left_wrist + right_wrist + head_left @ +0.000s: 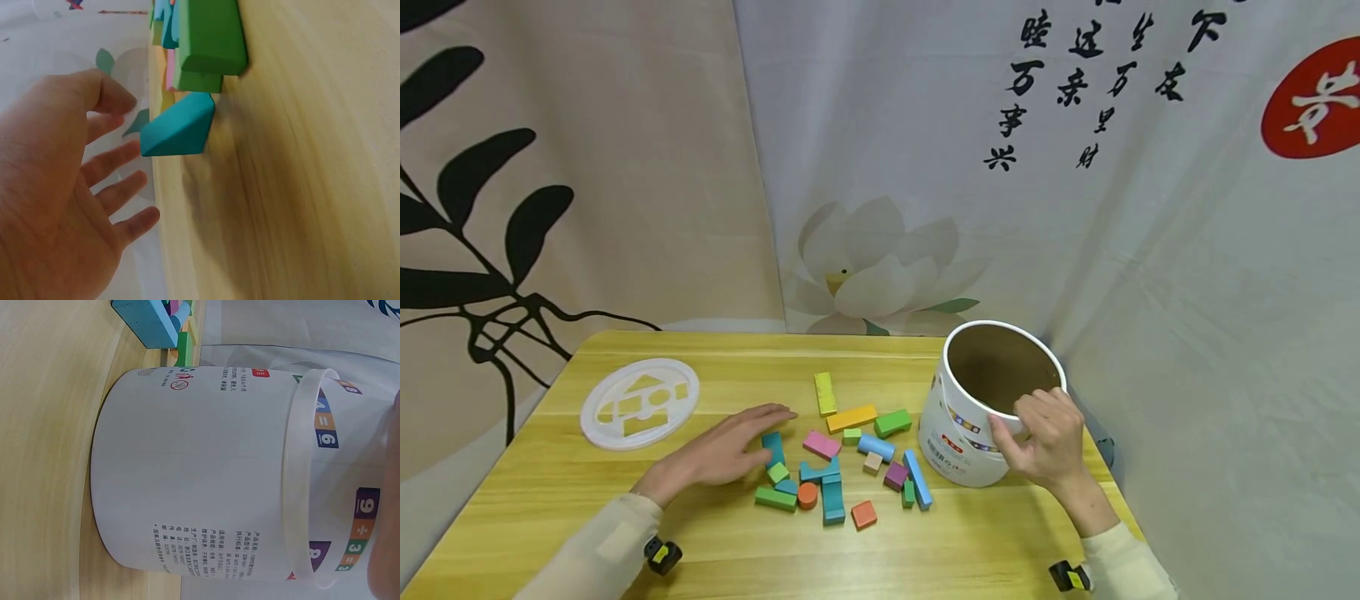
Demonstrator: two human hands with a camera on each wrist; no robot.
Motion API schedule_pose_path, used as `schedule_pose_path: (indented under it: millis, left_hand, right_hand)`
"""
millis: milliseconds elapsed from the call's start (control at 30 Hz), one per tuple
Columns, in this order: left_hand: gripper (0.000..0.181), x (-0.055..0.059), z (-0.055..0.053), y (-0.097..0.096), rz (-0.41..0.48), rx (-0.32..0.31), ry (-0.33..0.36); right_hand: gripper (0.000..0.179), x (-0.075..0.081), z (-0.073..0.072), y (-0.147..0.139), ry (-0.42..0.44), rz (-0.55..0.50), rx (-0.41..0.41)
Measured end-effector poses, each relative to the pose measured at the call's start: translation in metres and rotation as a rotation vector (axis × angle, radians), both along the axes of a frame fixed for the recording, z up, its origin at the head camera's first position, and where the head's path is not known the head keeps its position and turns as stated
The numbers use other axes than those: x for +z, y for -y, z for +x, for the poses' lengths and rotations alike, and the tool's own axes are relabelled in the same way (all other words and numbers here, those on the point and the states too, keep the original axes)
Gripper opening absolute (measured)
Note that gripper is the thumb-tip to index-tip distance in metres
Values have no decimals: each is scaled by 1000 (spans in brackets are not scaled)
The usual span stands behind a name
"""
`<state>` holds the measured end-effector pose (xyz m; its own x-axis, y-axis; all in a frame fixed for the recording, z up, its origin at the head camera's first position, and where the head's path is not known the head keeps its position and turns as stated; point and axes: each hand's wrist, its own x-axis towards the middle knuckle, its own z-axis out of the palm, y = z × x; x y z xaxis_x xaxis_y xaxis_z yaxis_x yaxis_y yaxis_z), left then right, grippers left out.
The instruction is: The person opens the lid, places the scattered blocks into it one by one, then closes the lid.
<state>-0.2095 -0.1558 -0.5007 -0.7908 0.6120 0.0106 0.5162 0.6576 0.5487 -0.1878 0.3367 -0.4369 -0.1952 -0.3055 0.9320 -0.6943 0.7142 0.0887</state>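
My left hand [730, 450] hovers low over the table at the left of the block pile, fingers extended and thumb apart, holding nothing. Just beside its thumb is a teal block [772, 447]; the left wrist view has a teal block with a slanted face [178, 128] close to the fingers. At the right, my right hand [1047, 437] grips the rim of a white bucket [936, 425], thumb outside and fingers curled over the edge. The bucket stands upright, and its visible inside is brown. Printed text and coloured number labels mark its wall.
Several coloured blocks lie loose mid-table, among them a yellow block [825, 393], a red block [863, 514] and a blue bar [917, 479] close to the bucket. A white round lid with shaped cut-outs [681, 414] lies at the back left. A printed curtain [880, 167] hangs behind.
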Motion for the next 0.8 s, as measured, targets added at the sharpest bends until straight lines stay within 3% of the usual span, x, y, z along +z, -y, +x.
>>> schedule_pose_path:
  millis: [233,500,800]
  left_hand:
    - [62,-4,-1,1,-28,-12,-6]
    - [50,-6,-5,5,-32,-25,-28]
    - [46,-8,-5,10,-15,-11,12]
  right_hand:
    - [60,1,0,2,3,-6,3]
    - [59,1,1,3,9,-15,19]
    - [60,1,1,2,7,-7,7]
